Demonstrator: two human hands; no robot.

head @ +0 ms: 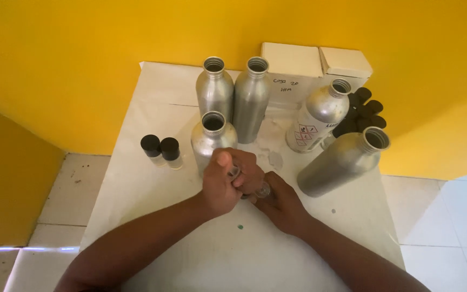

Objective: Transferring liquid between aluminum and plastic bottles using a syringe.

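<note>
Hands (pixel 247 186) clasped together | gripping small clear vial (pixel 262 190) | above table (pixel 152 178)

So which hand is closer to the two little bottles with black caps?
Left. The left hand sits just right of the two small capped bottles; the right hand is farther right, beyond it.

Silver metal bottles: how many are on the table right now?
5: two upright at the back, one before them by the hands, two leaning at right. None looks hidden.

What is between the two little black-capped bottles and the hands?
In the head view, an open silver metal bottle stands between the two small black-capped bottles and the left hand, close against it.
</note>
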